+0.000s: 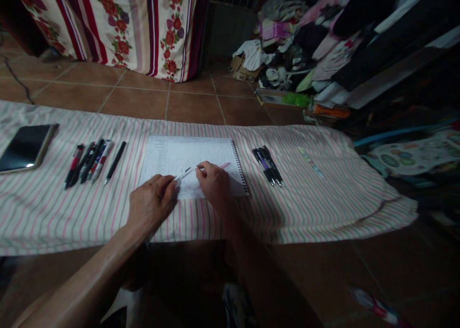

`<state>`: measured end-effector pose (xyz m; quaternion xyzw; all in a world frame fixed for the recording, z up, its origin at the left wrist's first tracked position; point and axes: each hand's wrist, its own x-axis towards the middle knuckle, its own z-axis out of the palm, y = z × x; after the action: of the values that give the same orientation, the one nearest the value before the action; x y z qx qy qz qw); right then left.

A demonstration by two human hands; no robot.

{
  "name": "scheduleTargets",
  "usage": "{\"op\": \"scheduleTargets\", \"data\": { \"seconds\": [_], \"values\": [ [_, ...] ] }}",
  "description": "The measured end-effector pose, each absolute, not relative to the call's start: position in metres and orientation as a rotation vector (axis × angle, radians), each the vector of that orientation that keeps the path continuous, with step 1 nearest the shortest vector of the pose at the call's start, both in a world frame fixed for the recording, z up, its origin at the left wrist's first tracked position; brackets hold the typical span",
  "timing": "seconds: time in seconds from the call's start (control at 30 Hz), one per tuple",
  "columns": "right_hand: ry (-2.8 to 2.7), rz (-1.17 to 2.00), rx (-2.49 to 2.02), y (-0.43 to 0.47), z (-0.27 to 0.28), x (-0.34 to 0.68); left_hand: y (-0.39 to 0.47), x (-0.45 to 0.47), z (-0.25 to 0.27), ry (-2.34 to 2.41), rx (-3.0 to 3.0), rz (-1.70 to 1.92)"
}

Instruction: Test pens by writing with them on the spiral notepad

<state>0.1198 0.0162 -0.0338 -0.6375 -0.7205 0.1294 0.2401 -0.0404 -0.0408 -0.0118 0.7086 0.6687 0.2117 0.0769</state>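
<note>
On the open spiral notebook (194, 148), both my hands meet over the lower part of the page. My left hand (153, 198) is closed on a thin pale pen refill (181, 174) that points up and right, with a dark tip. My right hand (214, 180) pinches at the other side, close to that tip; what its fingers hold is too small to make out. A pink pen part (224, 165) shows just beyond the right knuckles, partly hidden by the hand. The page carries faint printed columns and writing.
Left of the notebook lie a black pen (115, 163), several mixed pens (88, 161) and a tablet (26, 147). To its right are several black and purple pens (268, 165) and a pale patterned strip (311, 162). Striped cloth (334, 208) covers the table; clothes (276, 28) are piled beyond.
</note>
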Motion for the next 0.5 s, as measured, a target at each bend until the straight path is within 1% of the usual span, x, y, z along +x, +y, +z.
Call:
{"op": "scheduleTargets", "data": {
  "seconds": [0.17, 0.4, 0.5],
  "values": [
    [-1.974, 0.357, -1.765, 0.017, -0.036, 0.118, -0.041, -0.042, -0.011, 1.992, 2.111, 0.617],
    [-1.762, 0.536, -1.681, 0.016, -0.032, 0.126, -0.04, -0.039, -0.012, 2.011, 2.118, 0.621],
    [-1.633, 0.696, -1.636, 0.015, -0.03, 0.13, -0.039, -0.038, -0.012, 2.01, 2.09, 0.638]
  ]
}}
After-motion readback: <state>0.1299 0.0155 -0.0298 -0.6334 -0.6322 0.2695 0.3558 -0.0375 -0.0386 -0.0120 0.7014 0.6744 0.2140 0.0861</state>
